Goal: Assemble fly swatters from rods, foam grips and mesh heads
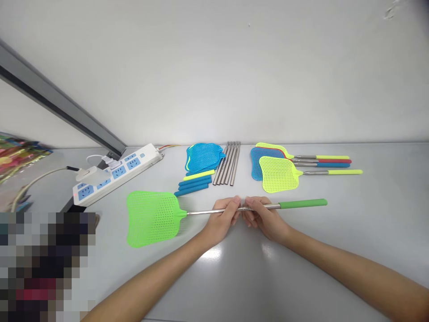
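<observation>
A green fly swatter (152, 218) with a thin metal rod and a green grip sleeve (303, 204) lies across both my hands, its mesh head to the left. My left hand (224, 216) pinches the rod left of its middle, thumb on top. Close beside it, my right hand (264, 215) is closed on the thicker rod section near the sleeve. Beyond my hands lie a stack of blue swatter heads (204, 156), several metal rods (228, 163), and several loose sleeves (194, 183), blue and one yellow.
Swatters with handles, among them a yellow one (279, 174) and a blue one (256, 163), lie at the back right. A white power strip (117, 174) with plugs and cables stands at the left. The wall (234, 80) bounds the grey table (368, 232) behind.
</observation>
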Motion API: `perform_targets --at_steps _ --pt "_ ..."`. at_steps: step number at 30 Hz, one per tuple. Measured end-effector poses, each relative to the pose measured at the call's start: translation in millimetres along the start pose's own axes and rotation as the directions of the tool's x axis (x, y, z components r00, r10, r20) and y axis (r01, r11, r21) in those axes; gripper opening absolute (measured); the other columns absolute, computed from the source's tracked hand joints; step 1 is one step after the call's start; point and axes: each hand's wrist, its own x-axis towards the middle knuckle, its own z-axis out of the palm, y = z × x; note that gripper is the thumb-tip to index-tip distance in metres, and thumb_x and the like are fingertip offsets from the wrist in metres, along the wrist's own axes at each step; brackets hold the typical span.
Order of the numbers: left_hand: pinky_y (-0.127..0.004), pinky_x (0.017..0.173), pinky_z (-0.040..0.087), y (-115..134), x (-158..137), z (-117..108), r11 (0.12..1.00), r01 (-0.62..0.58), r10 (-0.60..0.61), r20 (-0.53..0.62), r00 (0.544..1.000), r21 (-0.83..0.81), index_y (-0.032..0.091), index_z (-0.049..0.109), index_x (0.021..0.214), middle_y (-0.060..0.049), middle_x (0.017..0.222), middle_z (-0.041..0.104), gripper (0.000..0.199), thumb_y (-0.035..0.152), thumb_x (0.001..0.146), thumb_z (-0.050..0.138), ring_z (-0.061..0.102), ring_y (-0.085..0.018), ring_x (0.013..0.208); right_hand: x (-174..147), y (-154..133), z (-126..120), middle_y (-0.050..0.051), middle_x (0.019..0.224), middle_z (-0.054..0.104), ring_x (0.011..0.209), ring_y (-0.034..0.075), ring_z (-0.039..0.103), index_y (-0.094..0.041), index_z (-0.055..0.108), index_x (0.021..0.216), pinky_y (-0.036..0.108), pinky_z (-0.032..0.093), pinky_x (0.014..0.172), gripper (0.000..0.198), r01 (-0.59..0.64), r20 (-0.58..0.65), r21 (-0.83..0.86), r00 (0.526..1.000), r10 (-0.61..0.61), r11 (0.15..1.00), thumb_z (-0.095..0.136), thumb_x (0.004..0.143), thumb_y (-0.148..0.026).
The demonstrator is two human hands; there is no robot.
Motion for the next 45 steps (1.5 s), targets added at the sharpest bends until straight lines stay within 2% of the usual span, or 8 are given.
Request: perform_targets --at_steps 5,13,23,34,45 --pt "-0.024 0.051 0.035 0.8 0.3 0.5 0.999 0.015 -0.015 0.014 1.0 -0.044 0.017 0.036 0.046 0.002 0.042 0.037 0.052 0.053 0.083 0.032 0.04 -0.01 0.045 0.1 -1.5 -1.6 -0.003 0.042 0.041 0.045 0.011 0.041 -0.018 0.045 0.044 0.027 0.032 0.052 0.045 -0.025 0.035 0.008 0.999 0.025 1.0 0.044 0.083 -0.041" --pt "-0.025 0.053 0.042 2.3 -0.9 1.7 0.994 0.003 0.001 0.038 0.999 -0.108 0.018 0.035 0.046 0.003 0.042 0.036 0.052 0.054 0.083 0.034 0.052 -0.013 0.049 -0.2 -0.9 -1.5 -0.003 0.041 0.04 0.045 0.012 0.041 -0.018 0.047 0.045 0.027 0.032 0.052 0.044 -0.027 0.046 0.032 0.999 0.026 0.999 0.043 0.084 -0.039" --pt "-0.024 0.053 0.043 3.1 -0.2 2.3 0.991 -0.022 0.029 0.049 0.998 -0.136 0.017 0.036 0.046 0.003 0.043 0.039 0.049 0.049 0.084 0.036 0.051 -0.011 0.048 0.0 -2.4 -3.1 -0.002 0.042 0.041 0.045 0.012 0.042 -0.018 0.047 0.046 0.028 0.033 0.052 0.043 -0.051 0.081 0.06 0.996 0.046 0.997 0.044 0.084 -0.038" --pt "-0.024 0.053 0.045 3.1 -0.4 2.7 0.988 -0.012 0.022 0.062 0.998 -0.157 0.017 0.034 0.045 0.003 0.043 0.039 0.05 0.05 0.083 0.038 0.055 -0.012 0.05 -0.2 -2.5 -4.0 -0.002 0.044 0.044 0.046 0.011 0.042 -0.016 0.05 0.049 0.026 0.033 0.051 0.039 -0.013 0.127 0.091 0.992 0.002 0.996 0.045 0.085 -0.033" --pt "-0.024 0.053 0.043 0.2 0.1 1.4 0.992 -0.027 0.034 0.055 0.998 -0.126 0.017 0.035 0.046 0.003 0.043 0.04 0.049 0.047 0.084 0.036 0.049 -0.01 0.047 -0.8 -1.8 -4.7 -0.002 0.046 0.045 0.046 0.011 0.042 -0.016 0.048 0.048 0.026 0.031 0.05 0.041 -0.029 0.101 0.065 0.995 0.023 0.997 0.044 0.085 -0.034"
